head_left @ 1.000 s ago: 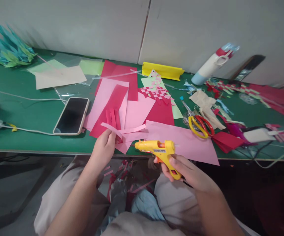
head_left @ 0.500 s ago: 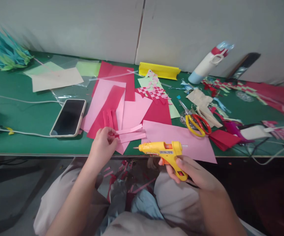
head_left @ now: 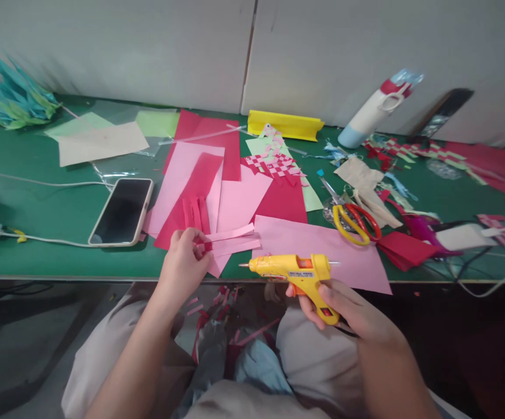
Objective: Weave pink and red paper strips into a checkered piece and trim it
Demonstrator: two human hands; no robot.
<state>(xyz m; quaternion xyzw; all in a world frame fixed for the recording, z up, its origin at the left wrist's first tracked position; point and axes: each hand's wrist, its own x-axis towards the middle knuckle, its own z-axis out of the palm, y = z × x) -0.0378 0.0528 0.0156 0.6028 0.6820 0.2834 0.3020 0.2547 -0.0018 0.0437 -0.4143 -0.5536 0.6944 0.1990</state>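
My left hand point(head_left: 187, 256) is closed at the table's front edge, its fingertips pinching paper strips. Pink strips point(head_left: 235, 240) stick out to the right of the fingers, and red strips point(head_left: 196, 213) stand up behind them, over a red and pink sheet. In my right hand point(head_left: 335, 302) is a yellow hot glue gun point(head_left: 300, 270), gripped by its handle. Its nozzle points left towards the pink strips, apart from them. A clear glue stick pokes out of its back end. Under and behind the gun lies a pink paper sheet point(head_left: 322, 241).
A phone point(head_left: 122, 212) lies left of the papers. To the right are scissors point(head_left: 352, 224), folded red paper point(head_left: 405, 249) and a white adapter point(head_left: 459, 235). Behind stand a yellow folded piece point(head_left: 285, 125) and a bottle point(head_left: 372, 113). Woven paper pieces point(head_left: 274, 166) lie mid-table.
The glue gun and my right hand sit slightly lower and further right, along with a small shift of the whole view. My left hand keeps its pinch on the strips.
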